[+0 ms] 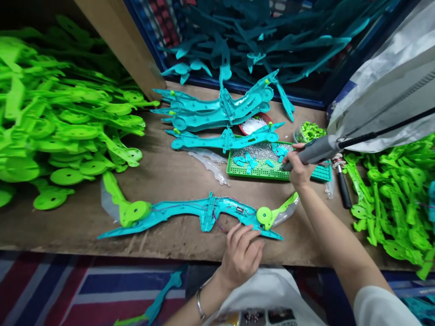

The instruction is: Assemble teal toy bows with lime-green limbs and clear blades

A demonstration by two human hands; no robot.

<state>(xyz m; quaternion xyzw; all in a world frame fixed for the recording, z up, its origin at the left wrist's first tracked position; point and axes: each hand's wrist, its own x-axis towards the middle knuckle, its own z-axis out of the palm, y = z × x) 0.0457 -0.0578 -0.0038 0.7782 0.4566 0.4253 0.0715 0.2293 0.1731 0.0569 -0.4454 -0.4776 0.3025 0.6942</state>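
Note:
A blue bow-shaped plastic part (183,208) lies on the table with a green limb (136,210) at its left end and another green limb (268,216) at its right. Thin wires run along its right half. My left hand (242,251) rests at the lower edge of that right half, fingers bent; what they hold, if anything, is hidden. My right hand (301,170) is wrapped round a grey power screwdriver (317,151). The driver's tip is over a green tray (261,174) of small screws and little blue pieces.
Piles of green parts lie at the left (68,131) and right (390,203). Behind are stacked blue parts (217,111), a red basket (254,123) and a bowl of green bits (311,131). A black-handled tool (344,188) lies right of the tray.

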